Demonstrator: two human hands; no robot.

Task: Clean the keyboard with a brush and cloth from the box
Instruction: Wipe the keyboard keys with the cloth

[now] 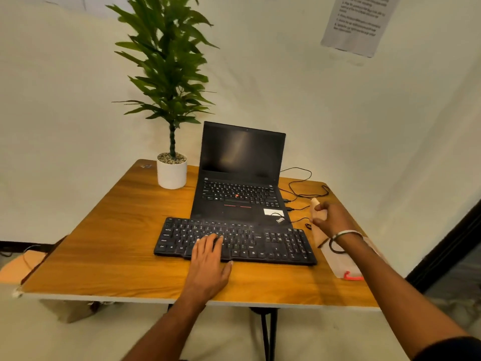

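Black keyboard (pixel 235 241) at table (pixel 104 243) centre lies under the flat, relaxed left hand (pixel 210 261), while at three o'clock the right hand (pixel 329 217) grips a pale item, perhaps the brush, above the translucent box (pixel 338 261), so cleaning looks barely begun.

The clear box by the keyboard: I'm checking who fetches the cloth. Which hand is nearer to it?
Right. The right hand hovers at the clear box's far end, holding something pale. The left hand rests on the keyboard, well left of the box.
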